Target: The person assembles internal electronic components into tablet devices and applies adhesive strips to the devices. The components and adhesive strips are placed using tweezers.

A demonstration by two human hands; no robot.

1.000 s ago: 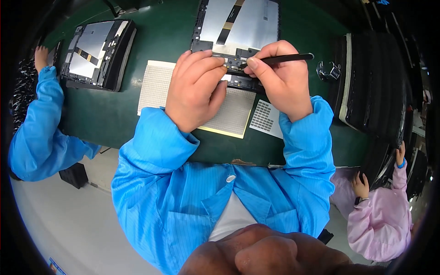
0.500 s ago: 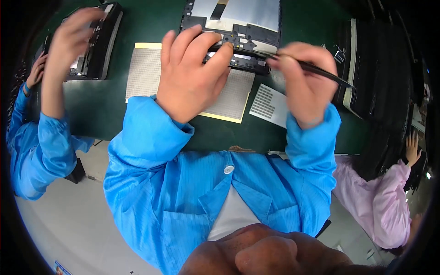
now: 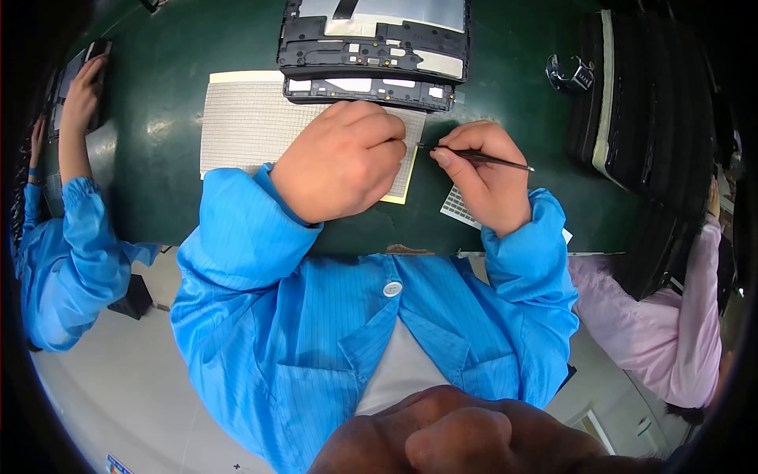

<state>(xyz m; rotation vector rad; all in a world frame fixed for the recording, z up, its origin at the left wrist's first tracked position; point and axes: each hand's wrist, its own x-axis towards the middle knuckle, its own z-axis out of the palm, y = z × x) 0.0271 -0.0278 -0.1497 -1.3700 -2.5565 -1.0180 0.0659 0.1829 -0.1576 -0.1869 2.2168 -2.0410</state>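
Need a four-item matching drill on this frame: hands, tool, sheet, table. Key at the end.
1. Slim black tool
2. Gridded sheet
3. Tabletop
4. Left hand

A. Dark green
B. Fingers curled, over the sheet
C. Held in the right hand
D. Pale, with yellow edging

Pairs: 1-C, 2-D, 3-A, 4-B

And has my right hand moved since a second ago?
Yes: your right hand has come toward you, off the black-framed panel, to beside the gridded sheet.
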